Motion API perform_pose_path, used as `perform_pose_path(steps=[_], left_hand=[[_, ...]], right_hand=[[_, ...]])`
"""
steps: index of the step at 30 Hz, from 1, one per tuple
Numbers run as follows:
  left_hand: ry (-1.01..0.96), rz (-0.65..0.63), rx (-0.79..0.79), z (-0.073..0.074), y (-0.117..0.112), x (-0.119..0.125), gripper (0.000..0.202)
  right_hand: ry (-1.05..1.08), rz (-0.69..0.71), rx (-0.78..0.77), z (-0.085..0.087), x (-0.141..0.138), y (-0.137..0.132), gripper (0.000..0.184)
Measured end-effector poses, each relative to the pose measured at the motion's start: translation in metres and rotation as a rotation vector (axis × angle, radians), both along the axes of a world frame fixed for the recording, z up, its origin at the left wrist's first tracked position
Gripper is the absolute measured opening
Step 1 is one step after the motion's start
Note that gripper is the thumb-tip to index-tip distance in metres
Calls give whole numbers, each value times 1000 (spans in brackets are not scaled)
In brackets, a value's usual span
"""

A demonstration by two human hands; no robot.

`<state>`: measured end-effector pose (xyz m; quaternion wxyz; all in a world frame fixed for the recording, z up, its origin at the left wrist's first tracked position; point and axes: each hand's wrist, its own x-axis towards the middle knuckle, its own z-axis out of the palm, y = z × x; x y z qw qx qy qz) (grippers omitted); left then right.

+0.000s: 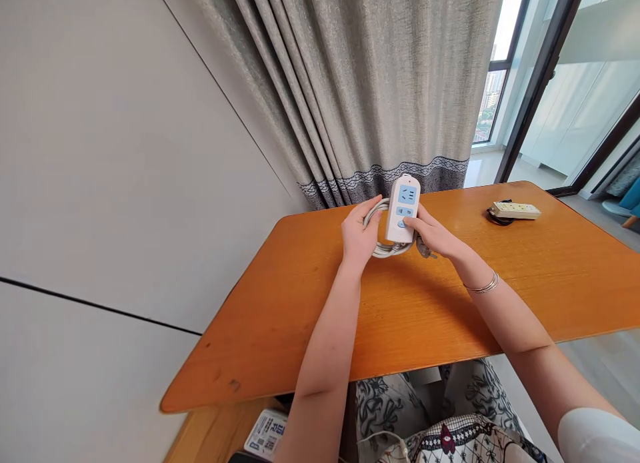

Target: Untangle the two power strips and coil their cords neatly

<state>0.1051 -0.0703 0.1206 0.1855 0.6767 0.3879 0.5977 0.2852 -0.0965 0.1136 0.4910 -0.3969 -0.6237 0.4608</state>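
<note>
A small white power strip (403,206) with blue sockets is held upright above the orange wooden table (500,296). Its grey-white cable (387,250) is coiled in a loop behind and below it. My left hand (359,233) grips the coil and the strip's left side. My right hand (434,235) holds the strip's lower right, thumb pressed on the front near a blue button. The plug (425,250) seems to hang beside my right hand. A thin bracelet (484,286) circles my right wrist.
A second, longer cream power strip (516,210) with a dark cable lies on the table's far right. Grey curtains (370,83) hang behind the table, a grey wall (100,183) stands to the left, glass doors (575,83) to the right. A patterned cloth (450,430) lies below the front edge.
</note>
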Motion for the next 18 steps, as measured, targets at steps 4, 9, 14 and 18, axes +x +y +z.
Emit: perform_pose_path(steps=[4, 9, 14, 18], left_hand=[[6, 3, 6, 1, -2, 1, 24], [-18, -20, -6, 2, -6, 3, 24], [-187, -112, -134, 3, -6, 7, 36], [-471, -235, -293, 4, -5, 10, 43]], right_hand=[[-5, 20, -27, 0, 1, 0, 39], [17, 12, 2, 5, -1, -2, 40], [152, -61, 70, 10, -7, -2, 36], [187, -111, 47, 14, -5, -2, 36]])
